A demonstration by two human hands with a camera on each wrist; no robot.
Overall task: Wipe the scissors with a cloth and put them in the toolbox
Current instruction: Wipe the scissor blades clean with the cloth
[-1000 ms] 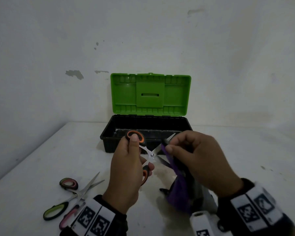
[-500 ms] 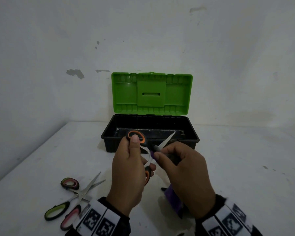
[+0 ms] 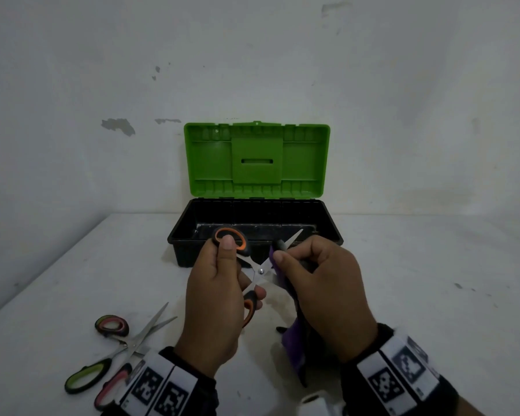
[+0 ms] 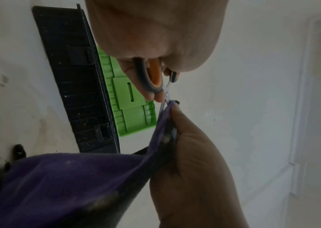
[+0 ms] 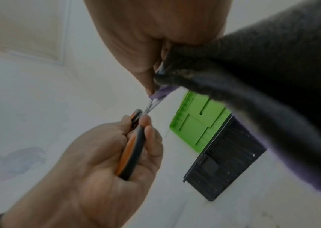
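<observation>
My left hand (image 3: 219, 283) grips the orange-and-black scissors (image 3: 260, 270) by their handles, blades spread apart, just in front of the toolbox (image 3: 255, 244). My right hand (image 3: 318, 280) pinches a purple cloth (image 3: 294, 331) round the lower blade near the pivot; the other blade tip pokes up past my fingers. In the left wrist view the cloth (image 4: 67, 182) hangs from the blade under the scissors (image 4: 153, 77). In the right wrist view the scissors (image 5: 134, 138) lie in my left hand and the cloth (image 5: 272, 80) fills the right side. The toolbox has a black base and its green lid (image 3: 256, 159) stands open.
Two more pairs of scissors lie crossed on the white table at the front left, one with green handles (image 3: 86, 378) and one with pink handles (image 3: 111, 325). A white wall stands close behind the toolbox. A small dark object (image 3: 281, 329) lies by the cloth.
My right hand with the cloth slid along the blade toward the pivot and back out a little. My left hand kept the scissors nearly still.
</observation>
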